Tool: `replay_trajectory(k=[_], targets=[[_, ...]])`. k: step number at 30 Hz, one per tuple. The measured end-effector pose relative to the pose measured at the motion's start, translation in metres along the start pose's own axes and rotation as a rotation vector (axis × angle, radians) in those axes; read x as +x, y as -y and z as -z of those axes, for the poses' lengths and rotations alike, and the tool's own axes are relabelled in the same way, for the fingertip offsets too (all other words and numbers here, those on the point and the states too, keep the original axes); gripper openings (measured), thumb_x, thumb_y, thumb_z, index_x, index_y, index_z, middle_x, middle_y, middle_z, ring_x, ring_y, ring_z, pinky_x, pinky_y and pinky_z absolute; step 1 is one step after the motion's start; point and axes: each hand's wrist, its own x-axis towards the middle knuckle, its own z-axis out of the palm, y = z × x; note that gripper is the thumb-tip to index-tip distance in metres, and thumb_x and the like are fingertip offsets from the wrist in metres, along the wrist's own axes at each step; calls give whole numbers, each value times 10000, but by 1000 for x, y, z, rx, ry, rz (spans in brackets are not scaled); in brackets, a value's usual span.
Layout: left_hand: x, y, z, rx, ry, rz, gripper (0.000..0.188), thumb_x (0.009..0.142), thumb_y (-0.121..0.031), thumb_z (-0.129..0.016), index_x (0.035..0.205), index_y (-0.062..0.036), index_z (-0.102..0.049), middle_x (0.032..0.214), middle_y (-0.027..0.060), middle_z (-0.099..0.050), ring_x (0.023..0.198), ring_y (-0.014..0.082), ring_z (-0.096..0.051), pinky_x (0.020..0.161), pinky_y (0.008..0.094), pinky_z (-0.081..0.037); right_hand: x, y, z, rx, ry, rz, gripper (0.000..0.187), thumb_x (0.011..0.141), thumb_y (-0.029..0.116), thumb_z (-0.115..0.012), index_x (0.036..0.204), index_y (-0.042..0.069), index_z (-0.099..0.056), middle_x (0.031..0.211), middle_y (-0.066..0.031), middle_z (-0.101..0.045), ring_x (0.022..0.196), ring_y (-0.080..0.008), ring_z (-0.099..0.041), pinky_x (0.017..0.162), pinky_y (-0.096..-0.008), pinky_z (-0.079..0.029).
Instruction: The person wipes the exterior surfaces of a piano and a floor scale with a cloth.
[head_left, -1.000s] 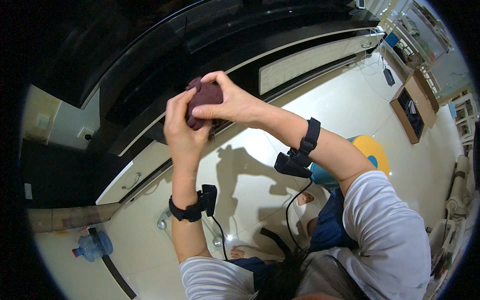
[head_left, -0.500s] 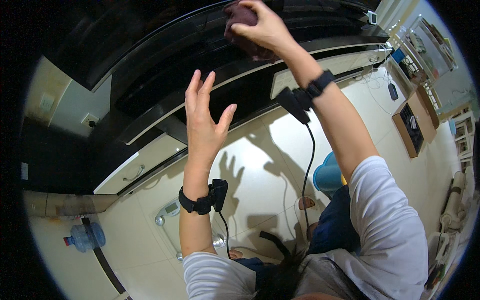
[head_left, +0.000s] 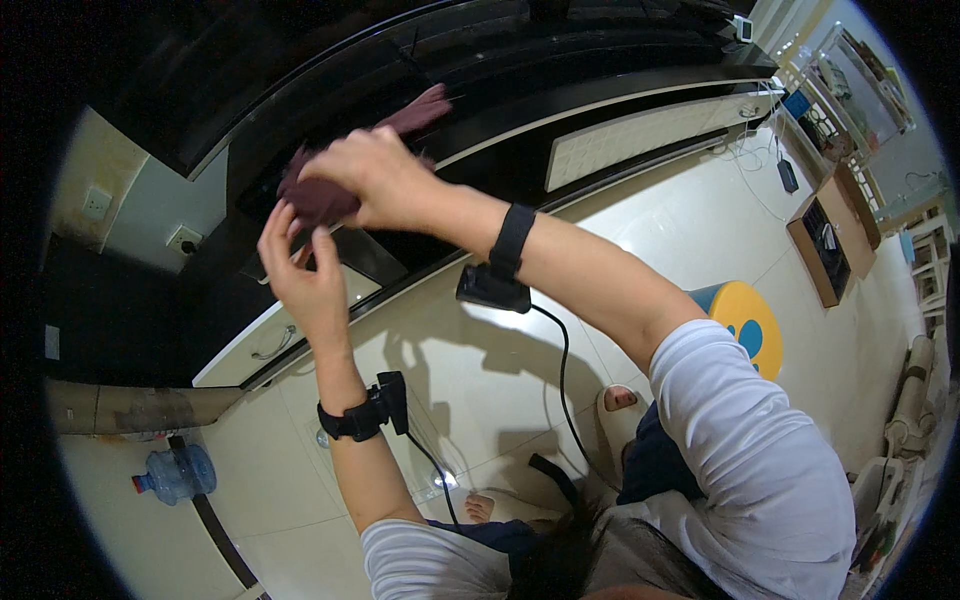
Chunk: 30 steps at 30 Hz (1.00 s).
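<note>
A dark purple-brown cloth point(head_left: 326, 204) is bunched in my right hand point(head_left: 378, 178), held over the left part of the long black cabinet top point(head_left: 620, 105). One end of the cloth trails out to the right past my knuckles. Just below it is my left hand point(head_left: 308, 285), fingers bent and thumb apart, its fingertips at the cloth's lower edge. Whether they touch it I cannot tell. Both wrists wear black straps with small cabled devices.
Cabinet drawers point(head_left: 258, 345) sit under the black top, and a large dark screen point(head_left: 230, 80) rises behind it. On the tiled floor are a yellow-topped stool point(head_left: 757, 318), an open cardboard box point(head_left: 822, 262) and, far left, a blue water jug point(head_left: 180, 476).
My right hand has swept left along the cabinet with the cloth. The left hand has moved left and down, and its fingers have bent close to the cloth.
</note>
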Motion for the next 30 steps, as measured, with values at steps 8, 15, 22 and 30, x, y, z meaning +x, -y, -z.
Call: replay_trajectory(k=[8, 15, 22, 30], targets=[[-1, -29, -2, -10, -67, -86, 374, 864, -26, -628, 1224, -37, -526, 1266, 99, -516, 1040, 181, -582, 835, 287, -508, -16, 2, 65, 223, -135, -32, 524, 661, 61, -762, 1153, 99, -587, 1076, -100, -620, 1025, -278, -599, 909, -363, -482], [5, -22, -5, -23, -103, -33, 343, 915, -93, -595, 1251, -72, -525, 1218, 88, -548, 1039, 151, -581, 825, 266, -498, -45, -97, 167, -62, -593, -360, 414, 743, 28, -648, 1143, 36, -540, 1016, -99, -643, 911, -199, -631, 830, -293, -502], [4, -13, -3, -41, -99, 13, 329, 905, -63, -587, 1230, -53, -532, 1238, 83, -522, 1035, 165, -587, 808, 268, -505, -87, -175, 184, -634, -394, -572, 513, 682, 430, -725, 1087, 124, -649, 1001, -121, -684, 923, -321, -650, 848, -450, -479], [7, 2, 6, -63, -113, 26, 303, 906, -71, -599, 1204, -42, -551, 1217, 86, -527, 1013, 167, -598, 802, 266, -508, -42, -88, 88, -597, -214, -362, 482, 661, 316, -754, 1070, 98, -621, 994, -116, -649, 919, -309, -605, 825, -415, -489]])
